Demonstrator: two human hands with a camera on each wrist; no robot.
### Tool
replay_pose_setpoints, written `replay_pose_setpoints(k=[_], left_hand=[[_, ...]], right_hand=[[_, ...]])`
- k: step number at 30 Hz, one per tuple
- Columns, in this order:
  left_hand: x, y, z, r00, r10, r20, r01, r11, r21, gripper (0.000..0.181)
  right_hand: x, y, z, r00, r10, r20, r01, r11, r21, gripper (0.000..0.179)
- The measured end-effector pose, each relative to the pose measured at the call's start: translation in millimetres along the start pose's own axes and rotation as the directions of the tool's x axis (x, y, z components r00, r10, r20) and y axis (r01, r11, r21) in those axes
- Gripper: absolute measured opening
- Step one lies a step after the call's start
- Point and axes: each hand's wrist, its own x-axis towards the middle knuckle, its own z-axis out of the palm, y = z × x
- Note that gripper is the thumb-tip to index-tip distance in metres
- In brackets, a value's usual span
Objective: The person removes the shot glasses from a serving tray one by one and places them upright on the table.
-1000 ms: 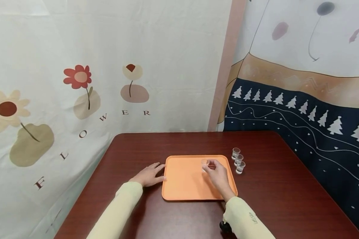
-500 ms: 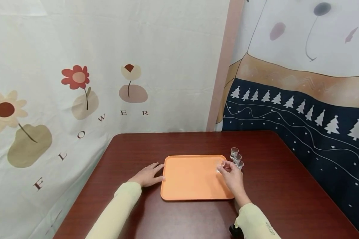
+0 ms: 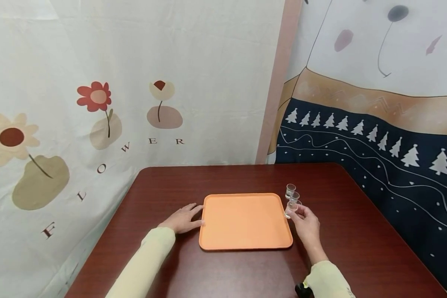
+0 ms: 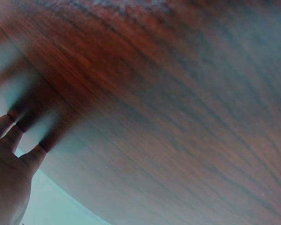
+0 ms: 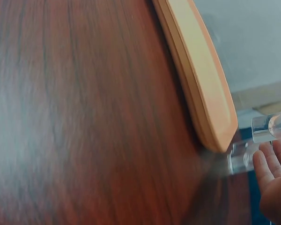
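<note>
My right hand (image 3: 307,227) pinches a small clear shot glass (image 3: 291,209) between thumb and fingers, just off the right edge of the orange tray (image 3: 246,223). In the right wrist view this held glass (image 5: 262,129) is above the table, overlapping other clear glass (image 5: 241,157) behind it. Two more shot glasses show beyond: a farther one (image 3: 290,190) and a middle one (image 3: 294,196); a third is mostly covered by the held glass and fingers. My left hand (image 3: 181,219) rests at the tray's left edge with spread, relaxed fingers; the left wrist view catches its fingers (image 4: 35,157).
The tray lies flat on a dark red-brown wooden table (image 3: 246,273). Behind the table hangs a pale cloth with printed flowers (image 3: 98,96). On the right is a dark blue cloth with white trees (image 3: 357,142).
My right hand has carried the shot glass rightward from over the tray to past its right edge, close to the row of glasses. My left hand has stayed at the tray's left edge.
</note>
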Motion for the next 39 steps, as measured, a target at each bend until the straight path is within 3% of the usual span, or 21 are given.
replay_pose_setpoints(k=[11,22,32,39], left_hand=[[-1.3,2.3,-1.5,0.999,-0.040,-0.006,0.040,0.999,0.010,0.073],[1.8,3.4,1.2,1.000,-0.026,-0.005,0.026,0.999,0.020,0.073],[3.6,3.7,1.9,1.000,-0.026,-0.004,0.026,1.000,0.015,0.073],[2.9,7.2,1.9,0.999,-0.033,-0.003,0.033,0.999,0.011,0.073]], right_hand=[[2.0,21.1,-15.0,0.998,0.029,-0.060,-0.032,0.999,-0.040,0.039],[3.2,29.0,-17.0,0.995,0.030,-0.091,-0.040,0.993,-0.109,0.038],[3.9,27.9,-20.4,0.998,0.057,0.011,-0.057,0.998,-0.023,0.062],[6.3,22.5,-22.3,0.997,0.072,-0.005,-0.071,0.997,0.023,0.066]])
